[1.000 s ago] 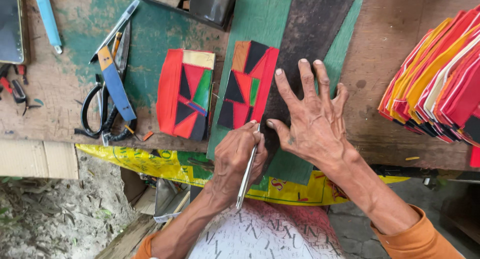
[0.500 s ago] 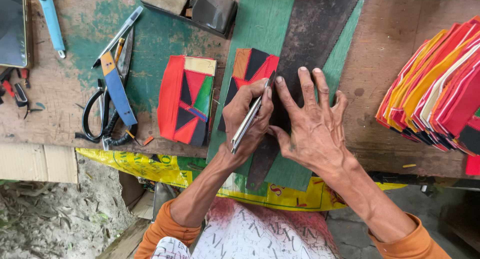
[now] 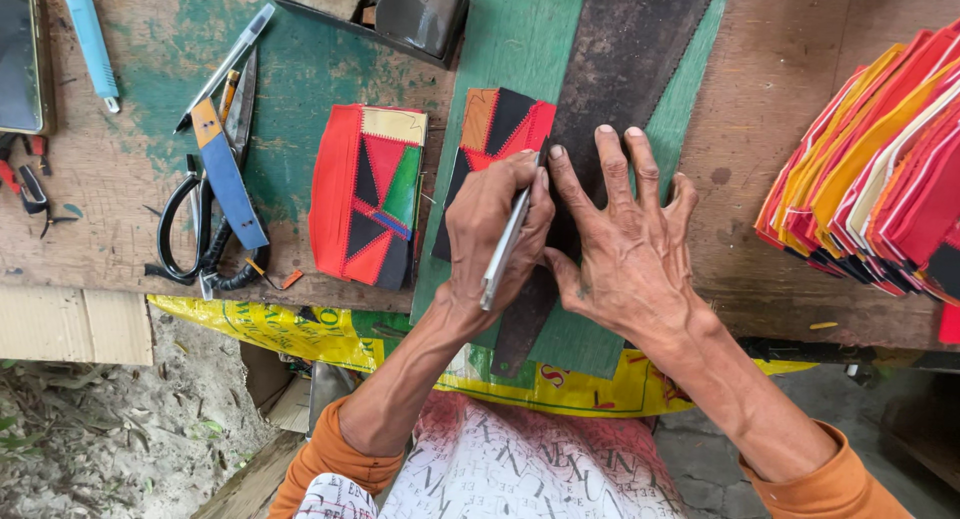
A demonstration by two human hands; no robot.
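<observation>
**Patchwork piece under blade and straightedge**

Nearest: left hand point(image 3: 497, 229) is gripping a slim metal knife point(image 3: 505, 247), fingers clenched round it, tip at the straightedge's left edge. Right hand point(image 3: 622, 249) is lying flat, fingers splayed, pressing the dark metal straightedge point(image 3: 620, 69), long axis running away and rightward. Patchwork piece point(image 3: 495, 129) is lying just beyond the left fingers, partly under them. Farther left on the worktop point(image 3: 120, 249): a second patchwork piece point(image 3: 368, 194), scissors point(image 3: 205, 224).

The left hand point(image 3: 497, 229) has drawn its blade point(image 3: 505, 247) up along the saw's edge — now onto the patchwork piece point(image 3: 497, 129).
</observation>
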